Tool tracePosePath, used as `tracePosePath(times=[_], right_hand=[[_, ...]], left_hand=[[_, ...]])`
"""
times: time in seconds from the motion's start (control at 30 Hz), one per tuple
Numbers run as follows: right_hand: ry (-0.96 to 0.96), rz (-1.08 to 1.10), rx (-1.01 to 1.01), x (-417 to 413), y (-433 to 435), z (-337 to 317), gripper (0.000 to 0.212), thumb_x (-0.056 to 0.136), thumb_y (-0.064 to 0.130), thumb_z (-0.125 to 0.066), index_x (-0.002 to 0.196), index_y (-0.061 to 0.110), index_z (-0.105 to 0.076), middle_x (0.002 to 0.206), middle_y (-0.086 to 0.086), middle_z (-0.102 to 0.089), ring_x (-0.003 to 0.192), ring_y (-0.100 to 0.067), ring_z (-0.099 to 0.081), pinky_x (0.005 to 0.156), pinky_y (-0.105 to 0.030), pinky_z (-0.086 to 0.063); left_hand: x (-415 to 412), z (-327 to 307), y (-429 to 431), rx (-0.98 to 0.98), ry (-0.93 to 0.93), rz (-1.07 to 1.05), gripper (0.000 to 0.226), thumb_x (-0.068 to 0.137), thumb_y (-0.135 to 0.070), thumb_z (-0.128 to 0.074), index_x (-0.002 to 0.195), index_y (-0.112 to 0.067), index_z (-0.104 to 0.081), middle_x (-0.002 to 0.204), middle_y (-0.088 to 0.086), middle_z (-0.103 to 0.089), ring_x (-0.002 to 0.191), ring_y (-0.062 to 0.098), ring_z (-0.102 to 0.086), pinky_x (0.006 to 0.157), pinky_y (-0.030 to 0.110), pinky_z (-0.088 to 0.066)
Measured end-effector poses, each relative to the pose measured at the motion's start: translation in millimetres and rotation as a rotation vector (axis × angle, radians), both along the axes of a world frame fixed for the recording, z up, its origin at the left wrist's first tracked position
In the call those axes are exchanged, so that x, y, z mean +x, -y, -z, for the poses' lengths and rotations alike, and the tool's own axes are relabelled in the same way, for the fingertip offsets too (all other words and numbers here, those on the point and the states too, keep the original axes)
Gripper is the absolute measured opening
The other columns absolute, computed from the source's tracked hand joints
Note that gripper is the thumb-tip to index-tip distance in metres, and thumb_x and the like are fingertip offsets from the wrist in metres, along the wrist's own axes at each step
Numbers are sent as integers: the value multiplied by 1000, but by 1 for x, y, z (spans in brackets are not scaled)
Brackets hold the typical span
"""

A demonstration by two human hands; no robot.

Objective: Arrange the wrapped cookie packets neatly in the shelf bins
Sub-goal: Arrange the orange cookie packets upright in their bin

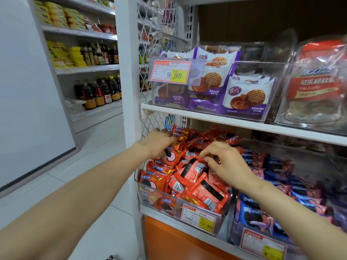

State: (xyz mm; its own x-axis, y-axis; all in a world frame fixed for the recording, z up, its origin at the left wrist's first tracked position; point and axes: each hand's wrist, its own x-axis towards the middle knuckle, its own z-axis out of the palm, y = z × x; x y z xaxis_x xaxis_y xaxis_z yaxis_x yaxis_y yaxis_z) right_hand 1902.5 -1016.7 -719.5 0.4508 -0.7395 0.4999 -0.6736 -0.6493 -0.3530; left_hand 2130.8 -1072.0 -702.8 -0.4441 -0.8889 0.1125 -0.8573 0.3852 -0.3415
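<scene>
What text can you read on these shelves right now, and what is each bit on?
"9.90": upper price tag, on the upper bin of purple packets.
"27.80": lower price tag, on the lower bin of red packets.
Third price tag, below the blue packets: too blurred to read.
Print on the packets and the red bag: Chinese characters, too blurred to quote.

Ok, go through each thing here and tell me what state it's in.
Red packets: heaped untidily, facing every way.
Left hand: resting on that heap, grip unclear.
Right hand: pinching one red packet.
Blue packets: loose pile alongside.
Purple packets: upright, fronts facing out.
</scene>
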Motion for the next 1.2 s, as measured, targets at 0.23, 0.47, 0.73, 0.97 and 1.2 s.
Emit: tracePosePath(times=[0.23, 0.47, 0.73, 0.97, 1.2], right_hand=[[-79, 24, 63, 10, -1, -2, 16, 91, 13, -58, 102, 19, -68, 101, 6, -58, 99, -8, -47, 86, -24, -40], [-282, 156, 159, 20, -5, -8, 42, 87, 48, -58, 123, 25, -57, 115, 0, -60, 110, -17, -49, 85, -28, -41], [-373, 200, 198, 30, 0, -9, 73, 74, 48, -73, 137, 27, -40, 133, -3, -52, 124, -24, -44, 101, -34, -34], [67, 84, 221, 36, -1, -16, 46, 66, 12, -83, 107, 21, -63, 104, 3, -53, 96, -10, -46, 74, -13, -30], [239, -142, 29, 26, -8, -6, 42, 66, -19, -63, 74, 21, -53, 90, 3, -52, 90, -13, -55, 76, -20, -44]], left_hand=[[0, -15, 0, -18, 133, -73, 65, 71, -44, -74, 122, -13, -49, 124, 8, -51, 120, 26, -43, 96, 36, -35], [1, 1, -7, -95, 264, -156, 54, 84, -22, -66, 130, -7, -41, 128, 12, -50, 119, 28, -46, 93, 36, -39], [-3, -29, -29, -76, -358, -200, 27, 88, -16, -59, 113, -10, -54, 113, 10, -58, 107, 27, -54, 84, 37, -46], [-12, -20, -67, 470, -1069, -463, 25, 96, -29, -49, 91, -5, -54, 67, 8, -69, 54, 14, -64, 60, 24, -56], [-16, -9, -79, 974, -1852, -355, 28, 89, -20, -59, 107, 1, -59, 89, 17, -71, 74, 20, -71, 63, 25, -59]])
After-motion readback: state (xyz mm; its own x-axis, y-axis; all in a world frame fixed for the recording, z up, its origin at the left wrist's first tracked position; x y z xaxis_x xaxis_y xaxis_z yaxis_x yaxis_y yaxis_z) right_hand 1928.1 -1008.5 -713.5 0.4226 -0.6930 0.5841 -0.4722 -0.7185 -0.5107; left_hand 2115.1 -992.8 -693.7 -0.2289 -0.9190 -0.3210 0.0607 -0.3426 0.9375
